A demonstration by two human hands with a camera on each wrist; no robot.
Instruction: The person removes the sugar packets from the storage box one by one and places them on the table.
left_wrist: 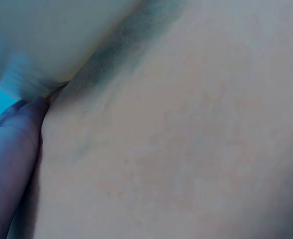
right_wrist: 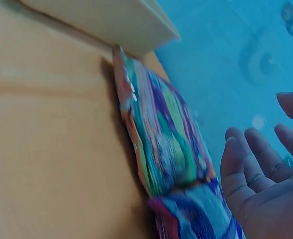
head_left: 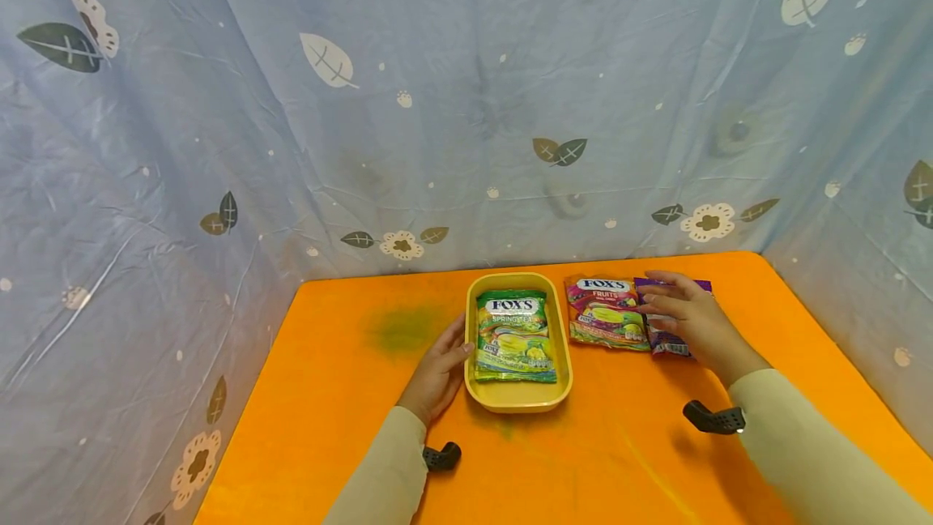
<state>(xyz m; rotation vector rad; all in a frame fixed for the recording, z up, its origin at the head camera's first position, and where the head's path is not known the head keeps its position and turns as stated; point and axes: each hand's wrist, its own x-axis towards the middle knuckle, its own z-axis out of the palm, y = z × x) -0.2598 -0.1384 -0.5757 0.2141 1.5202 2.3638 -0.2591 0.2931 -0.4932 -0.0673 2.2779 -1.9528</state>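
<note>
"Firstly, how is the head view arranged?"

"Around the yellow tray [head_left: 519, 406], which stands on the orange bench [head_left: 350, 444]. A green packet [head_left: 515, 339], labelled Spring Tea, lies inside the tray. To the tray's right lies a Fruits packet [head_left: 608, 318] and, farther right, a purple packet [head_left: 669, 344]. A patterned curtain [head_left: 452, 104] hangs behind the tray."

"And the hands?"

"The left hand [head_left: 437, 371] touches the tray's left side, thumb at the rim; whether its fingers clasp the wall cannot be told. The right hand [head_left: 688, 318], well right of the tray, partly covers the purple packet from sight, its fingers loosely extended."

"What does the left wrist view add?"

"Fingers against the tray's outer wall, with the bench filling most of the remainder."

"Lastly, the right wrist view?"

"Both packets beside the tray, the Fruits packet nearer to it. The right hand's fingers are slightly bent and released, grasping nothing."
</note>
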